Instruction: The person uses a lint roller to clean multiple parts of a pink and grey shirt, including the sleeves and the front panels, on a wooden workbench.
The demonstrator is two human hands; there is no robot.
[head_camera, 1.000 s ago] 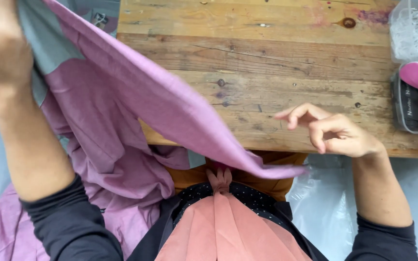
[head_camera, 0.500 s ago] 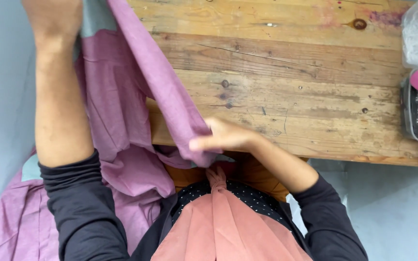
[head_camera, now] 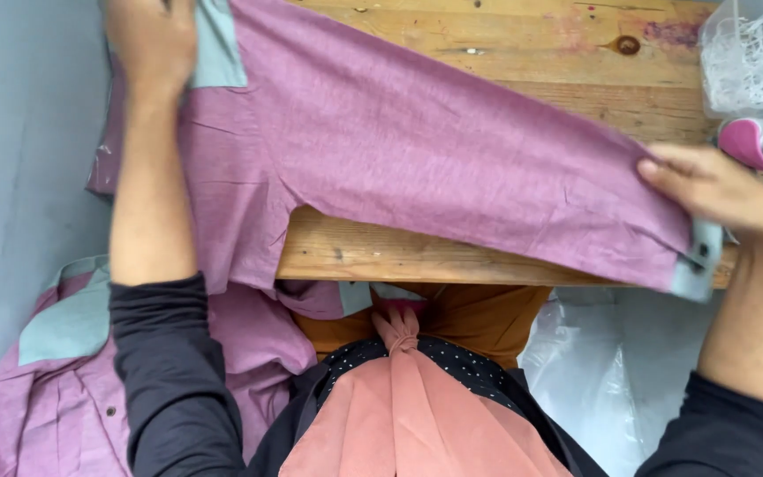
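Note:
A purple shirt with grey-green trim (head_camera: 417, 150) lies partly on the wooden table (head_camera: 452, 256), its sleeve stretched flat across the boards. My left hand (head_camera: 152, 40) grips the shirt near a grey-green patch at the far left of the table. My right hand (head_camera: 721, 190) holds the sleeve end by its grey-green cuff (head_camera: 695, 265) at the table's near right edge. The rest of the shirt hangs off the table's left side down over my lap.
A pink-handled tool (head_camera: 757, 146) lies at the table's right edge, just beyond my right hand. Behind it stands a clear plastic container of white shreds (head_camera: 744, 57). A clear plastic bag (head_camera: 611, 362) lies on the floor below the table at the right.
My right hand took the sleeve end near the table's front edge and pulled it out to the right, spreading the sleeve flat. My left hand stayed gripping the shirt at the far left.

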